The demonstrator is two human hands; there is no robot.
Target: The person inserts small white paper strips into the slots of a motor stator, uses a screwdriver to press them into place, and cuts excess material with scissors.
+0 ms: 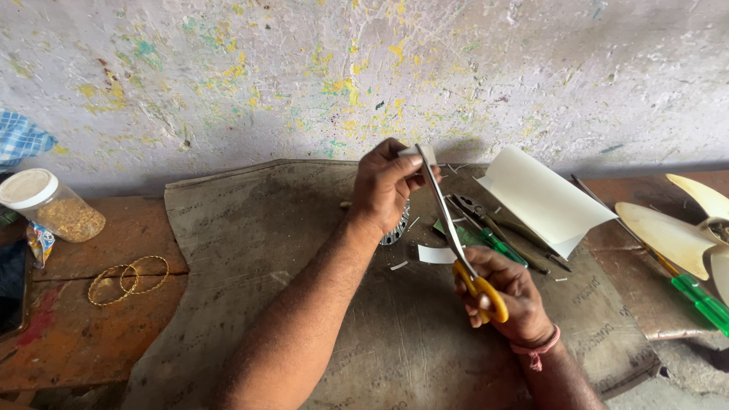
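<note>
Nearest to the camera, the right hand (pixel 505 300) has its fingers clenched through the loops of a pair of yellow-handled metal scissors (pixel 456 235), and the long blades point up and away. Beyond it, the left hand (pixel 387 186) grasps a small white piece of paper (pixel 422 154) between thumb and fingers, lifted above the tabletop (pixel 76 342), with the blade tips touching its edge.

To do this cut well, the paper probably needs to stay tight and deep between the blades, not at the tips only, and the left thumb should stay away from the cutting line.

Counted, there is one pair of scissors and one held piece. One larger white cut strip (pixel 436 254) lies on the brown worn mat (pixel 304 228) between the hands, with several tiny offcuts around it. Behind are one round metal part (pixel 396 228), partly hidden by the left wrist, one folded white sheet (pixel 543 199), and two green-handled screwdrivers (pixel 501 247) (pixel 702 300). At the right lies one cream plastic fan blade piece (pixel 683 228); at the left two thin gold bangles (pixel 127 279) and one clear jar with white lid (pixel 49 205).
</note>
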